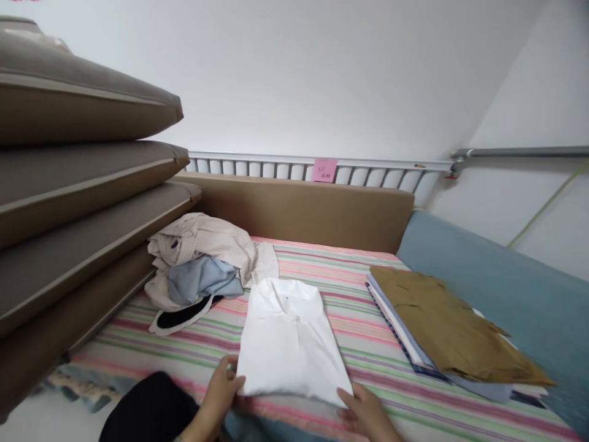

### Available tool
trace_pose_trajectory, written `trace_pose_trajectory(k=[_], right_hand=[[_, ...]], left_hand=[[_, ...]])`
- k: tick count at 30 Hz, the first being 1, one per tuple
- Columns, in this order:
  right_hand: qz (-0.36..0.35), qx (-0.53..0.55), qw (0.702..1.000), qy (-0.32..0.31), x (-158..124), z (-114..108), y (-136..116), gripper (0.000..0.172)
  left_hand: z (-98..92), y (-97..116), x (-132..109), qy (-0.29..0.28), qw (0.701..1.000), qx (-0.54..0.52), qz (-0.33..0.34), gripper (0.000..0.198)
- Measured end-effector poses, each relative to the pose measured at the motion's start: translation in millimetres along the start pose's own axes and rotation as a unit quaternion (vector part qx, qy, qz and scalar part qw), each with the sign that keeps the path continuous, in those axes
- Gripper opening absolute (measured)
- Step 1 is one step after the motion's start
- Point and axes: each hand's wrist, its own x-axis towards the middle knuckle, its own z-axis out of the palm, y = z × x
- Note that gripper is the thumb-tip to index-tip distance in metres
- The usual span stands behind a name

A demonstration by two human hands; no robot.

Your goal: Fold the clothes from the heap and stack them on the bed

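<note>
A white collared shirt (289, 344), folded into a rectangle, lies on the striped sheet (340, 294) with its collar pointing away from me. My left hand (221, 390) pinches its near left corner, thumb on top. At the near right corner, my right hand (365, 411) grips the shirt in the same way, thumb over the cloth. To the right is a stack of folded clothes with a brown garment (451, 325) on top. A loose heap holds a beige striped garment (211, 239) and a light blue cloth (202, 279), behind and left of the shirt.
Thick grey-brown cushions (83, 178) are piled high on the left. A brown padded board (304, 205) stands along the back, below a white rail with a pink note (324, 170). A blue panel (488, 276) borders the right side. A black rounded shape (147, 408) is at the near left.
</note>
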Motion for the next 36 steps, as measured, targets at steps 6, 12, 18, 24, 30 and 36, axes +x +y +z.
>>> trace_pose_trajectory(k=[6, 12, 18, 24, 30, 36], right_hand=[[-0.277, -0.307, 0.896, 0.162, -26.2, -24.6, 17.0, 0.025], [-0.478, -0.448, 0.740, 0.152, -31.2, 52.7, -45.3, 0.042], [-0.492, -0.536, 0.679, 0.098, 13.8, 90.7, -2.6, 0.046], [-0.535, -0.545, 0.632, 0.134, 29.6, 82.9, 12.6, 0.053], [-0.551, -0.539, 0.622, 0.138, 30.6, 84.1, 9.9, 0.053], [-0.468, -0.454, 0.757, 0.036, 26.5, 74.5, -10.7, 0.043]], left_hand=[[-17.3, -15.7, -43.8, 0.081, 0.924, 0.256, 0.271, 0.037], [41.5, 20.6, -50.7, -0.075, 0.760, 0.462, 0.452, 0.064], [55.4, -11.9, -25.9, -0.191, 0.705, 0.537, 0.423, 0.093], [40.2, -3.9, -28.8, -0.205, 0.783, 0.407, 0.423, 0.063], [17.0, 47.3, 3.8, 0.084, 0.945, 0.206, 0.239, 0.020], [11.7, 69.6, 58.3, 0.042, 0.977, 0.199, 0.066, 0.019]])
